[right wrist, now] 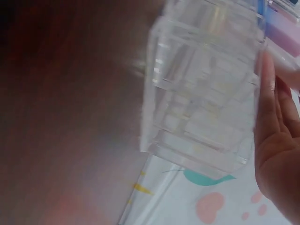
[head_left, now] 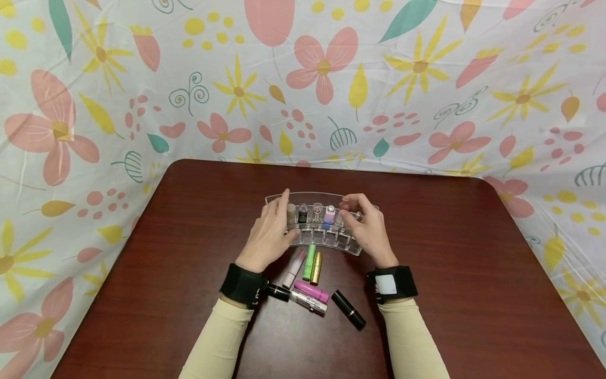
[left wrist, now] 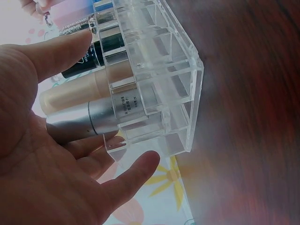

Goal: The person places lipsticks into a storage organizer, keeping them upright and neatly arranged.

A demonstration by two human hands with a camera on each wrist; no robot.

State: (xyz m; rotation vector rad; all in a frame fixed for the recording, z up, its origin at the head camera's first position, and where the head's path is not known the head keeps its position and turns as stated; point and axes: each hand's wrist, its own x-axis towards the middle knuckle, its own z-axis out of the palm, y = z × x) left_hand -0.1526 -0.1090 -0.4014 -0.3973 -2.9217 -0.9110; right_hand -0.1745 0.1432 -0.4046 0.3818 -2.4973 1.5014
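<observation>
- The clear organizer (head_left: 319,238) stands between your hands on the dark table (head_left: 450,273), cosmetics (head_left: 303,213) in its back row;
- your left hand (head_left: 269,231), fingers spread, flanks its left end;
- your right hand (head_left: 371,229) bends at its right end; whether it pinches anything, you cannot tell.

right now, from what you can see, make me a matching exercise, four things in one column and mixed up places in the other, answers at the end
Things
1. clear holder
2. green tube
3. white patch
4. flowered cloth

Places
a. behind the far edge of the table
b. on the band at the right wrist
c. between the left hand and the right hand
d. lying beside the gold tube

Pairs: 1-c, 2-d, 3-b, 4-a
</observation>
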